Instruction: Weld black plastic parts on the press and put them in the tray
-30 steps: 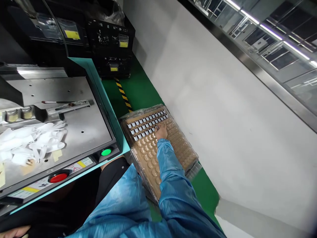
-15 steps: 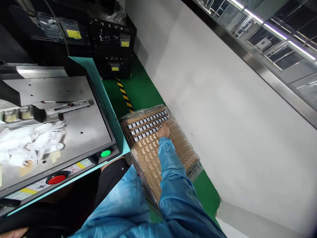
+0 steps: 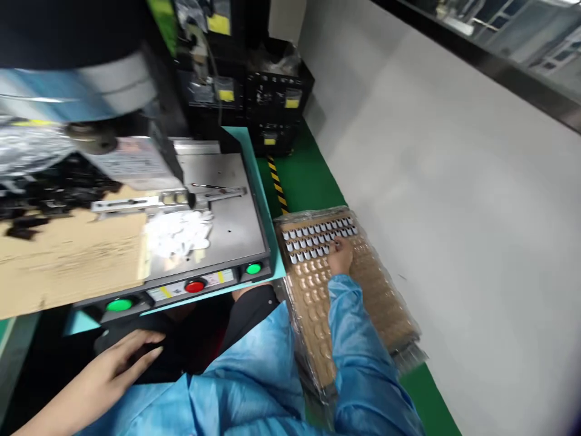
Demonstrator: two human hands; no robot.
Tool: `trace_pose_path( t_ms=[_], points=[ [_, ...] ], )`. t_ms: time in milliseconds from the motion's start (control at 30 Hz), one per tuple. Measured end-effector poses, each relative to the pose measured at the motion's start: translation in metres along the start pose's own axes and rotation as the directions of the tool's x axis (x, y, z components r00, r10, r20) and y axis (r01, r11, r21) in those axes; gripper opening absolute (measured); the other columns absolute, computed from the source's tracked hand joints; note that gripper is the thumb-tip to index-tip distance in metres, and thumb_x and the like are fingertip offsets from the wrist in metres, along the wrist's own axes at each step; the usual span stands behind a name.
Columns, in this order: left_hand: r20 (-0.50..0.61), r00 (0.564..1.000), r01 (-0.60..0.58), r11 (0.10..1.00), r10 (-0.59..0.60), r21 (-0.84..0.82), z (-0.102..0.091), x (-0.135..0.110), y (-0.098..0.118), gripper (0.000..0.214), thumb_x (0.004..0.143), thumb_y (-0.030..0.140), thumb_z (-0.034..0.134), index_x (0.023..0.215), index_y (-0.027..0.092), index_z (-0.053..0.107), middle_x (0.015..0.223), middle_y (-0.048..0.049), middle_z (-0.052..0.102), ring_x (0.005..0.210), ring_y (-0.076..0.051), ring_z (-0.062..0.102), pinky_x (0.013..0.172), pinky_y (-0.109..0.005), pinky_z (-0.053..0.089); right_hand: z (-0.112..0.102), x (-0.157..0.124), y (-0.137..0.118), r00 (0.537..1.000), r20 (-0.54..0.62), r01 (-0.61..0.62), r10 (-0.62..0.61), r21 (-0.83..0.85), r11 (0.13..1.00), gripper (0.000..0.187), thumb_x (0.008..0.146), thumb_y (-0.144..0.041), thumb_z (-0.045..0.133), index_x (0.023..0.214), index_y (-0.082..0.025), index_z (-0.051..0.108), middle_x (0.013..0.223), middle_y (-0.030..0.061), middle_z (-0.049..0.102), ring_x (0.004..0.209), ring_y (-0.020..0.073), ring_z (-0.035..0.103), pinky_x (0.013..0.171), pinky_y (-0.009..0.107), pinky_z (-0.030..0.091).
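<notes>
My right hand (image 3: 340, 257), in a blue sleeve, reaches down to a clear plastic tray (image 3: 363, 290) of moulded pockets. Its fingers are pinched at a small white part (image 3: 336, 244) with a dark end, at the right end of the third row; the fingers partly hide it. Rows of similar white parts (image 3: 313, 240) fill the tray's far pockets. My left hand (image 3: 129, 363) hovers over my lap, below the machine's front edge, thumb and fingers apart with nothing in them.
On the machine's metal table (image 3: 236, 236) lie a pile of white pieces (image 3: 179, 233), a metal fixture (image 3: 172, 198) and a thin brush (image 3: 209, 186). Green buttons (image 3: 253, 268) and a red button (image 3: 194, 286) line its front. Black bins (image 3: 276, 91) stand behind; a white wall (image 3: 431, 181) rises to the right.
The view has swung left, bringing more of the machine and my whole left hand into sight. My right hand stays at the end of the tray's third row.
</notes>
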State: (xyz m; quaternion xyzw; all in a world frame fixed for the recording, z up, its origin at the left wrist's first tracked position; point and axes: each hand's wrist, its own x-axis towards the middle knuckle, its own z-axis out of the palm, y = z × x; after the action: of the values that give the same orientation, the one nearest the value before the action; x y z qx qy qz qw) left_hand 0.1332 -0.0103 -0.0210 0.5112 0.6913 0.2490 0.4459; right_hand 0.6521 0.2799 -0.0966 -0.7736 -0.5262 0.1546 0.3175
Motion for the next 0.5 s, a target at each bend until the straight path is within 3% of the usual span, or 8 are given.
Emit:
trace_pose_path(
  t_ms=[100, 167, 233, 333, 433, 500],
  points=[
    [0.113, 0.987, -0.128, 0.988, 0.118, 0.084, -0.008, 0.007, 0.022, 0.031, 0.089, 0.053, 0.078, 0.113, 0.034, 0.081, 0.115, -0.0059, 0.078, 0.108, -0.03, 0.074, 0.096, -0.034, 0.061, 0.008, -0.024, -0.053, 0.987, -0.008, 0.161, -0.163, 0.223, 0.961, 0.027, 0.098, -0.029, 0.057, 0.119, -0.015, 0.068, 0.112, 0.0149, 0.072, 0.093, 0.0244, 0.065, 0.09, 0.04, 0.054],
    [0.068, 0.962, -0.271, 0.954, 0.264, 0.127, -0.015, 0.019, 0.043, 0.025, 0.095, 0.048, 0.073, 0.112, 0.032, 0.08, 0.111, -0.0065, 0.076, 0.105, -0.028, 0.072, 0.094, -0.031, 0.058, 0.013, -0.053, -0.099, 0.939, -0.014, 0.326, -0.344, 0.354, 0.876, 0.024, 0.1, -0.033, 0.06, 0.116, -0.019, 0.071, 0.11, 0.0122, 0.071, 0.092, 0.024, 0.066, 0.086, 0.038, 0.055],
    [-0.05, 0.911, -0.395, 0.9, 0.41, 0.185, -0.021, 0.036, 0.062, 0.021, 0.096, 0.046, 0.073, 0.109, 0.03, 0.078, 0.107, -0.007, 0.074, 0.101, -0.026, 0.07, 0.091, -0.029, 0.056, 0.02, -0.085, -0.146, 0.841, 0.056, 0.468, -0.538, 0.425, 0.775, 0.02, 0.101, -0.032, 0.062, 0.116, -0.024, 0.074, 0.115, 0.0102, 0.069, 0.097, 0.024, 0.066, 0.088, 0.039, 0.056],
    [-0.242, 0.812, -0.454, 0.835, 0.531, 0.309, -0.025, 0.069, 0.077, 0.025, 0.097, 0.049, 0.072, 0.11, 0.027, 0.075, 0.105, -0.0075, 0.069, 0.096, -0.025, 0.068, 0.088, -0.033, 0.055, 0.038, -0.127, -0.205, 0.621, 0.179, 0.625, -0.763, 0.474, 0.62, 0.019, 0.101, -0.026, 0.065, 0.117, -0.028, 0.076, 0.119, 0.0089, 0.068, 0.11, 0.0261, 0.064, 0.099, 0.042, 0.055],
    [-0.252, 0.758, -0.471, 0.772, 0.602, 0.427, -0.025, 0.101, 0.079, 0.031, 0.1, 0.053, 0.067, 0.115, 0.026, 0.071, 0.107, -0.0082, 0.064, 0.093, -0.025, 0.067, 0.084, -0.037, 0.057, 0.061, -0.152, -0.243, 0.435, 0.248, 0.757, -0.866, 0.42, 0.5, 0.022, 0.098, -0.019, 0.07, 0.118, -0.026, 0.076, 0.119, 0.0087, 0.067, 0.116, 0.027, 0.062, 0.105, 0.043, 0.052],
    [-0.225, 0.735, -0.491, 0.731, 0.64, 0.474, -0.023, 0.116, 0.076, 0.033, 0.101, 0.053, 0.064, 0.119, 0.025, 0.067, 0.109, -0.0087, 0.062, 0.093, -0.026, 0.067, 0.083, -0.039, 0.058, 0.074, -0.16, -0.258, 0.367, 0.275, 0.817, -0.889, 0.362, 0.449, 0.028, 0.098, -0.016, 0.07, 0.123, -0.026, 0.074, 0.123, 0.0086, 0.066, 0.119, 0.0267, 0.06, 0.106, 0.041, 0.052]
  ],
)
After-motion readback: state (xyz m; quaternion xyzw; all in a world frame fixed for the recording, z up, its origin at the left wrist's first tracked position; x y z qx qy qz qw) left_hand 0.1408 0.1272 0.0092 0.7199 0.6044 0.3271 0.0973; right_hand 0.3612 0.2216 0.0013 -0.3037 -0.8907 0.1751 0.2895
